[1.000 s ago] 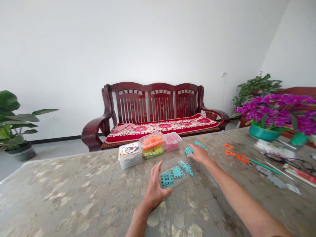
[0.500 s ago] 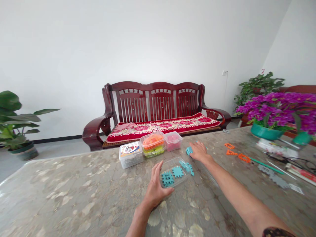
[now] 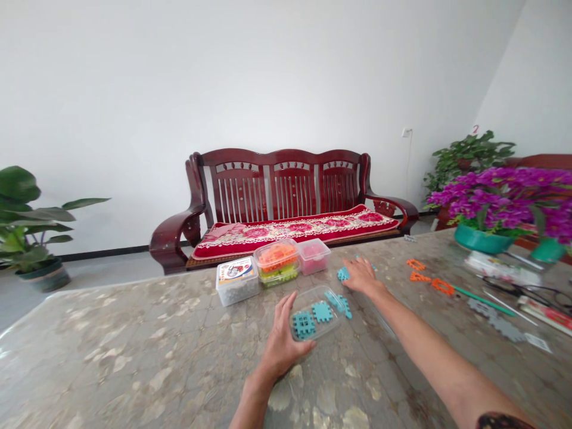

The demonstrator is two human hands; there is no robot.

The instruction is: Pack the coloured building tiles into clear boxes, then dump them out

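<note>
My left hand (image 3: 283, 333) is wrapped around the near left side of a clear plastic box (image 3: 328, 332). Inside lie turquoise toothed building pieces, among them a stacked square one (image 3: 304, 325) and a flat one (image 3: 322, 311). A turquoise piece (image 3: 347, 307) shows at the box's right end; whether it is inside or beside it I cannot tell. Farther back, my right hand (image 3: 361, 277) rests palm down over more turquoise pieces, its fingers apart and partly hidden. One turquoise piece (image 3: 343, 274) sticks out at its left edge.
Behind the box stand a white-lidded tub (image 3: 236, 281), a box of orange and green pieces (image 3: 277, 262) and a pink box (image 3: 314, 256). To the right lie orange pieces (image 3: 442, 286), a green pencil (image 3: 485, 301), grey pieces (image 3: 496, 320), glasses (image 3: 554, 298) and purple flowers (image 3: 496, 196).
</note>
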